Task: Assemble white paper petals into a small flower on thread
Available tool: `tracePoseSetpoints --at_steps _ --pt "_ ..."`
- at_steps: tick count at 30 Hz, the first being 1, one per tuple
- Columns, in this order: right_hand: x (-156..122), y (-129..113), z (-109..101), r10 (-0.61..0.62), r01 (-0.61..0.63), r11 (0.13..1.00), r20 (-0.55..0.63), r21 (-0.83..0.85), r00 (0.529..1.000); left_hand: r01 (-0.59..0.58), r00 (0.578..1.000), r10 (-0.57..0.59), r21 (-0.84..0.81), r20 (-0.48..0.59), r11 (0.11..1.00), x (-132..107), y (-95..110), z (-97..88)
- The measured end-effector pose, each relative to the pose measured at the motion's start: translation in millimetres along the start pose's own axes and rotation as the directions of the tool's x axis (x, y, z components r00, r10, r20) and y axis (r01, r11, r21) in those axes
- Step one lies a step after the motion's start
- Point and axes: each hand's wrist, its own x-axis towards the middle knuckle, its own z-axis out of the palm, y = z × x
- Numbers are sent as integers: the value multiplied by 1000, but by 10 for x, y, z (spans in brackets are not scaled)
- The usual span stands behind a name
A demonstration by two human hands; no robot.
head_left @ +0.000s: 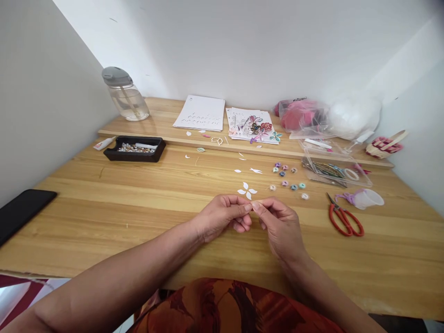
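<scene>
My left hand [233,213] and my right hand [277,219] meet over the front middle of the table, thumbs and forefingers pinched tip to tip. Whatever sits between the fingertips is too small or too hidden to name. Just beyond them, several white paper petals [254,191] lie flat in a flower shape. Farther back are a white leaf-shaped piece [237,171] and a white forked piece [255,170]. Several small thread bobbins [294,187] in purple, teal, pink and white lie to the right of the petals.
Red-handled scissors [343,219] and a translucent cup [369,199] lie at right, near a clear plastic box [329,171] of tools. A black tray [135,156] of beads, a water bottle [126,99] and a phone [24,212] are at left. Paper stacks [201,113] lie on the raised shelf.
</scene>
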Motion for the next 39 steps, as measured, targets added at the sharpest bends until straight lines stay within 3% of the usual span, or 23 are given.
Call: tracePoseSetpoints --at_steps 5,9,18,26,32,39 --pt "2 -34 38 150 -153 970 27 188 988 18 999 -18 -21 29 1000 -20 23 13" --pt "9 -44 44 223 -219 945 14 241 975 46 998 -43 -48 46 998 -18 26 13" --pt "-21 -15 39 84 -85 989 17 118 996 105 994 -104 -26 18 994 -6 9 -8" --pt "-10 -14 71 201 -198 965 -1 174 980 67 998 -67 6 -1 998 -7 11 0" --pt "2 -16 74 228 -219 951 -16 217 974 32 999 -34 -53 -37 998 2 -12 -5" --pt "18 -26 73 242 -230 937 -13 263 970 70 997 -71 -120 -7 990 18 -42 -40"
